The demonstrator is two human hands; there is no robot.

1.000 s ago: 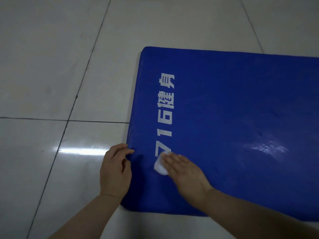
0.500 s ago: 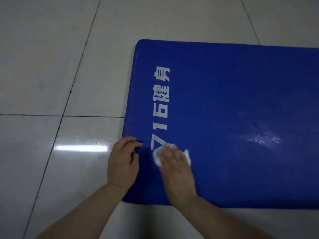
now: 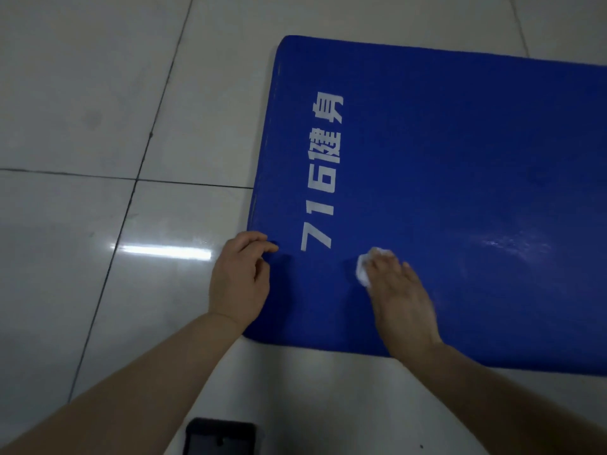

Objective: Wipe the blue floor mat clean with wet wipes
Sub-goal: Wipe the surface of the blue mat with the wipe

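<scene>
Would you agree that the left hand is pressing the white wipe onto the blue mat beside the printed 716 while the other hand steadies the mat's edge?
Not quite: the hands are swapped. In the head view the right hand presses the white wipe flat onto the blue mat beside the printed 716, while the left hand steadies the mat's edge.

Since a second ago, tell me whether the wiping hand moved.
Yes. The right hand with the wipe slid right, away from the printed 7.
</scene>
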